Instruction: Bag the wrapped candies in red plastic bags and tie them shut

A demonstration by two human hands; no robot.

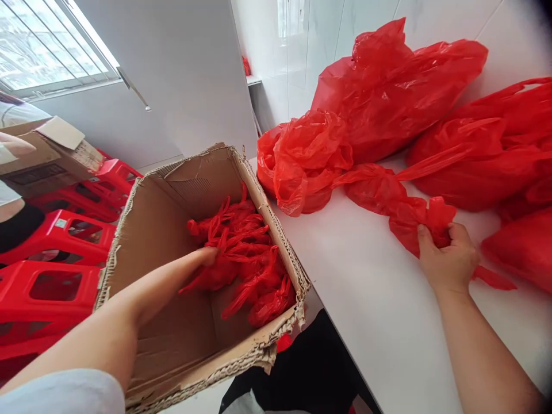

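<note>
My left hand reaches down into a deep cardboard box and touches a heap of knotted red plastic bags. Its fingers are hidden by the bags, so their grip does not show. On the white tabletop, to the right of the box, my right hand is closed around the end of a crumpled red plastic bag. Thumb and fingers press into the thin film. That bag stretches back toward other red bags, and what it contains cannot be made out.
Large filled red bags lean against the tiled wall, with more at the right. Red plastic stools stand left of the box. Beyond them are another carton and part of another person. A barred window is top left.
</note>
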